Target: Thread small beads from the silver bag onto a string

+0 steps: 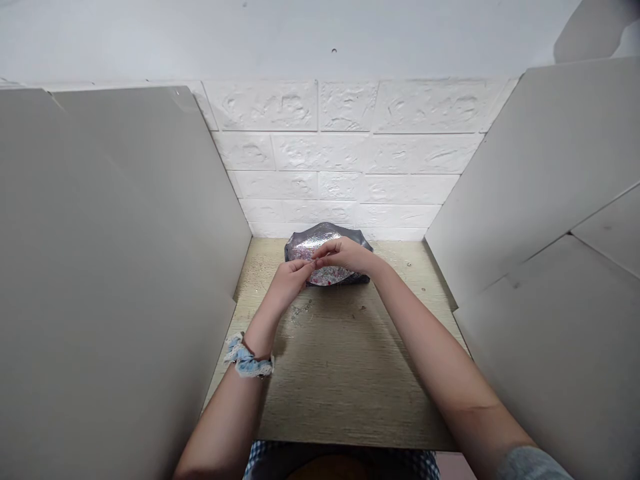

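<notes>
My left hand (291, 282) and my right hand (345, 256) meet fingertip to fingertip over an open dark plastic bag (363, 241). Both are closed in a pinch, and whatever lies between the fingertips is too small to name. Inside the bag, under my hands, is a heap of small shiny bits (330, 275), mostly clear and silvery with some pink and red. Part of the bag's opening is hidden behind my hands.
The bag stands on a narrow wooden table (345, 380) against a white brick-patterned wall (340, 153). Grey panels (125, 267) rise close on both sides. A few tiny bits and a small clear cluster (301, 311) lie on the wood. A blue scrunchie (249, 360) circles my left wrist.
</notes>
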The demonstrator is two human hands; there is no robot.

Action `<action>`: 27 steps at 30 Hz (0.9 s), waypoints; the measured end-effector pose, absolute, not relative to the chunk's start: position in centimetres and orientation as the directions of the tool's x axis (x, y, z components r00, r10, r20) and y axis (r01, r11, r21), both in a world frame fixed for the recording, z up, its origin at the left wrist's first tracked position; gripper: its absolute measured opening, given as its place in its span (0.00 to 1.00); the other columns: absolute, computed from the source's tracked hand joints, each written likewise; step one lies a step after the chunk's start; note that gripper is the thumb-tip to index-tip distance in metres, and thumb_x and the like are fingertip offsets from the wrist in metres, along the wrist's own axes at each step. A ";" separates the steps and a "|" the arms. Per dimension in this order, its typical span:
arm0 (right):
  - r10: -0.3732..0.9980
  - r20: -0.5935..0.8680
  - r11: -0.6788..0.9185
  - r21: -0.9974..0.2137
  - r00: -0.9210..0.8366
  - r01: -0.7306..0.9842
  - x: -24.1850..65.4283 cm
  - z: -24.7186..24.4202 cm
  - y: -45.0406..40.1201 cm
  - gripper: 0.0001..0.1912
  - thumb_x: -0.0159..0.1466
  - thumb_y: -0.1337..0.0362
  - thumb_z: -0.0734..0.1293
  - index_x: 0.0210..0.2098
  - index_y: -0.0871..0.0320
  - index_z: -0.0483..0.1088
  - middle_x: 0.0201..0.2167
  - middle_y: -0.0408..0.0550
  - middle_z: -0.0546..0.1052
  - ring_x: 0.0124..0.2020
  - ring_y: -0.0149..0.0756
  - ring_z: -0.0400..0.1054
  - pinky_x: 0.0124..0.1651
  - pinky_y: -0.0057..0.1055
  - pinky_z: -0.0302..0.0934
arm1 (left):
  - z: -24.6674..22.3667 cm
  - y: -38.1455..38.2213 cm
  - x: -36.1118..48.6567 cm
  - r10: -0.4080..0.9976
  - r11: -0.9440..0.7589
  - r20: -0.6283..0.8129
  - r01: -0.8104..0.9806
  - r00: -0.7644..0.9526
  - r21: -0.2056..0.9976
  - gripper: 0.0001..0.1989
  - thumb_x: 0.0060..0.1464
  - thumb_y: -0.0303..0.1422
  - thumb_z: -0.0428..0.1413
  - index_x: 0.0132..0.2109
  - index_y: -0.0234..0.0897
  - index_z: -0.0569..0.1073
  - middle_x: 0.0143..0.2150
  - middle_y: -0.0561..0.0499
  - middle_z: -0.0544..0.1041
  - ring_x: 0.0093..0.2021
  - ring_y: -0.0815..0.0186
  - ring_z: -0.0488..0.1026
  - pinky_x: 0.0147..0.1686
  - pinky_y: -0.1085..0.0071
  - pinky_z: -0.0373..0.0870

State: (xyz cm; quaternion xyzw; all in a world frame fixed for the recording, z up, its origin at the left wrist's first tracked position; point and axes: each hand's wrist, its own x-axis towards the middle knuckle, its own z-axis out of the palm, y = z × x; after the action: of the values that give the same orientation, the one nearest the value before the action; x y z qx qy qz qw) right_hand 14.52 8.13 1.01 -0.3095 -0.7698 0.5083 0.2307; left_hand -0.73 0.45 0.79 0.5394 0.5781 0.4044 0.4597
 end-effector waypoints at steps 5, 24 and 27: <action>0.712 0.036 0.278 -0.931 -0.701 0.235 14.5 0.9 8.1 0.13 0.48 0.57 0.69 0.32 0.56 0.72 0.32 0.44 0.74 0.36 0.32 0.67 0.42 0.30 0.59 | 0.9 0.3 -0.7 0.996 0.083 -0.089 0.237 0.013 0.968 0.15 0.45 0.38 0.51 0.19 0.34 0.58 0.12 0.59 0.53 0.14 0.77 0.48 0.15 0.77 0.43; 0.653 0.039 0.344 -0.905 -0.757 0.250 14.5 1.4 7.8 0.10 0.51 0.60 0.67 0.33 0.57 0.72 0.32 0.43 0.74 0.36 0.30 0.66 0.40 0.27 0.59 | 1.0 0.3 -0.7 0.994 0.103 -0.106 0.259 -0.001 0.960 0.16 0.47 0.39 0.50 0.19 0.33 0.63 0.11 0.57 0.60 0.13 0.77 0.52 0.15 0.77 0.45; 0.681 0.038 0.358 -0.888 -0.731 0.287 14.3 1.4 7.7 0.10 0.51 0.62 0.66 0.33 0.58 0.73 0.30 0.42 0.74 0.34 0.29 0.66 0.36 0.26 0.58 | 0.9 0.3 -0.7 0.989 0.146 -0.150 0.204 0.003 0.968 0.15 0.47 0.41 0.51 0.26 0.31 0.69 0.20 0.52 0.72 0.12 0.77 0.57 0.14 0.76 0.46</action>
State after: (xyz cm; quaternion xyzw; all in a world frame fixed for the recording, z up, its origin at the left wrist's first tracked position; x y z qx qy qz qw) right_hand 14.30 7.68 1.45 -0.3033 -0.7980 0.4784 0.2057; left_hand -0.68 0.34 0.92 0.5145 0.5796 0.4031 0.4867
